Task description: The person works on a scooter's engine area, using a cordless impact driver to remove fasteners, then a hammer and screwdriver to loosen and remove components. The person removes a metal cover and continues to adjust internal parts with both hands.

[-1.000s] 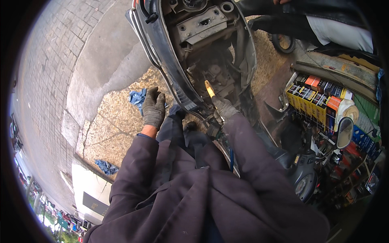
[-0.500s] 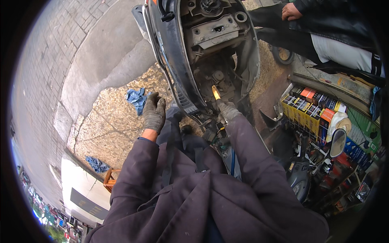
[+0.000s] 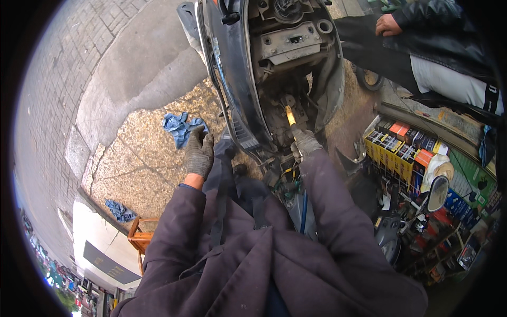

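1. Right hand (image 3: 306,145): gloved, fingers clenched around the near, dark end of a tool (image 3: 291,116).
2. Tool: its yellow end projects past the fingers, pointing away from the person, over the open bay of the scooter (image 3: 232,79). Contact between its tip and the engine parts (image 3: 285,99) cannot be determined.
3. Left hand (image 3: 199,156): gloved, fingers released and partly bent, thumb apart from them. It is left of the scooter, well apart from the tool.
4. Blue rag (image 3: 177,129): crumpled on the ground (image 3: 142,153), seen just beyond the left fingertips; contact cannot be determined.
5. Second rag (image 3: 120,210): on the ground, lower left, near a wooden stool (image 3: 139,241).
6. Co-worker's hand (image 3: 388,25): upper right, beyond the scooter, at a dark-clad leg.
7. Boxes (image 3: 391,153): packed together, right of the right hand.
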`<state>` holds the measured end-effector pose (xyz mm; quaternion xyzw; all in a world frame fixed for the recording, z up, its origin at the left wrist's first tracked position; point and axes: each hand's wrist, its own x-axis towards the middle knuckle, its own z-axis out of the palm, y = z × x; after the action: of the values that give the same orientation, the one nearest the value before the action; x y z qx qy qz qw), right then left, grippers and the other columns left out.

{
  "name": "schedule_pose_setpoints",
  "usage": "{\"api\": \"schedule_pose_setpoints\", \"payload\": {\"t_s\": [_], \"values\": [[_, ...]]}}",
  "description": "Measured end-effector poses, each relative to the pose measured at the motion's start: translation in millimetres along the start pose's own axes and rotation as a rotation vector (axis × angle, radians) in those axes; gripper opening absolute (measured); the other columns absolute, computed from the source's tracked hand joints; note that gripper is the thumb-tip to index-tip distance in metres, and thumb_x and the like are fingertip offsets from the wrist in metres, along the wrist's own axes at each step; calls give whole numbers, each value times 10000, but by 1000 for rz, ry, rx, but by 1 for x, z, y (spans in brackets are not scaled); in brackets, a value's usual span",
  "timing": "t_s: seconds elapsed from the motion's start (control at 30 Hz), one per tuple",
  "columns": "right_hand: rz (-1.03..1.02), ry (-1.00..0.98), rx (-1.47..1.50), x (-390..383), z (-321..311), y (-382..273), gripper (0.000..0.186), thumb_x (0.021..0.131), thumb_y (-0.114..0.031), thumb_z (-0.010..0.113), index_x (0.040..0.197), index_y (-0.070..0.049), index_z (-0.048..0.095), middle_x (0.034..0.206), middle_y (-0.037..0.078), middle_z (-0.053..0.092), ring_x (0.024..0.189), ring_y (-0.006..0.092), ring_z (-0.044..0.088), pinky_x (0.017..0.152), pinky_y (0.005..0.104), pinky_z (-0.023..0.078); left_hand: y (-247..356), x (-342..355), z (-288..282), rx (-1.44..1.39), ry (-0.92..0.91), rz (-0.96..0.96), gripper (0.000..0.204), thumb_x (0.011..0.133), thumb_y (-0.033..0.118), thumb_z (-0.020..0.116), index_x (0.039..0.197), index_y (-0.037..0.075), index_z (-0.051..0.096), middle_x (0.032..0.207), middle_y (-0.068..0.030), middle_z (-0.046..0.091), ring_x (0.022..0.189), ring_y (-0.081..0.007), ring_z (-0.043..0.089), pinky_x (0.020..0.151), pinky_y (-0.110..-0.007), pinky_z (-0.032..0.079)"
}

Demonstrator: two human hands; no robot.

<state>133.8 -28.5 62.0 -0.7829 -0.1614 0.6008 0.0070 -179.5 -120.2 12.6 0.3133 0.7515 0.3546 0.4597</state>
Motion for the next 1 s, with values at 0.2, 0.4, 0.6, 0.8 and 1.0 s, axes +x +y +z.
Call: {"api": "schedule_pose_setpoints", "payload": {"t_s": [0.2, 0.4, 0.6, 0.8, 1.0], "values": [[116, 4, 156, -2, -10, -5, 423, 893, -544, 630, 1098, -219, 452, 551, 36, 518, 352, 168, 432, 361, 339, 344, 2, -2, -5, -43, 0, -12, 334, 938, 105, 599, 1240, -19, 531, 1010, -125, 655, 941, -201, 624, 845, -331, 496], [181, -147, 289, -25, -19, 9, 498, 846, -628, 642, 1115, -236, 493, 525, 34, 514, 344, 177, 424, 369, 350, 339, 21, 9, 3, -2, -5, 39, 331, 937, 136, 598, 1232, -2, 542, 1029, -153, 663, 926, -226, 640, 843, -346, 501], [168, -150, 211, -24, -10, 16, 510, 840, -576, 688, 1149, -199, 539, 523, 45, 518, 327, 177, 412, 347, 353, 318, 31, 21, 13, 2, -7, 67, 319, 923, 149, 609, 1200, -4, 563, 1004, -161, 677, 924, -241, 650, 831, -355, 505], [139, -143, 160, -20, 1, 17, 559, 887, -546, 630, 1292, -179, 514, 570, 57, 536, 359, 165, 426, 361, 338, 320, 26, 22, 12, 16, -28, 57, 329, 916, 154, 617, 1200, -4, 566, 1017, -171, 672, 929, -247, 650, 826, -357, 507], [176, -131, 146, -17, 2, 24, 550, 895, -546, 626, 1270, -157, 522, 554, 61, 538, 353, 169, 437, 351, 335, 315, 21, 22, 11, 44, -36, 60, 335, 916, 167, 624, 1200, 0, 568, 1024, -178, 671, 933, -275, 656, 823, -367, 511]]}}
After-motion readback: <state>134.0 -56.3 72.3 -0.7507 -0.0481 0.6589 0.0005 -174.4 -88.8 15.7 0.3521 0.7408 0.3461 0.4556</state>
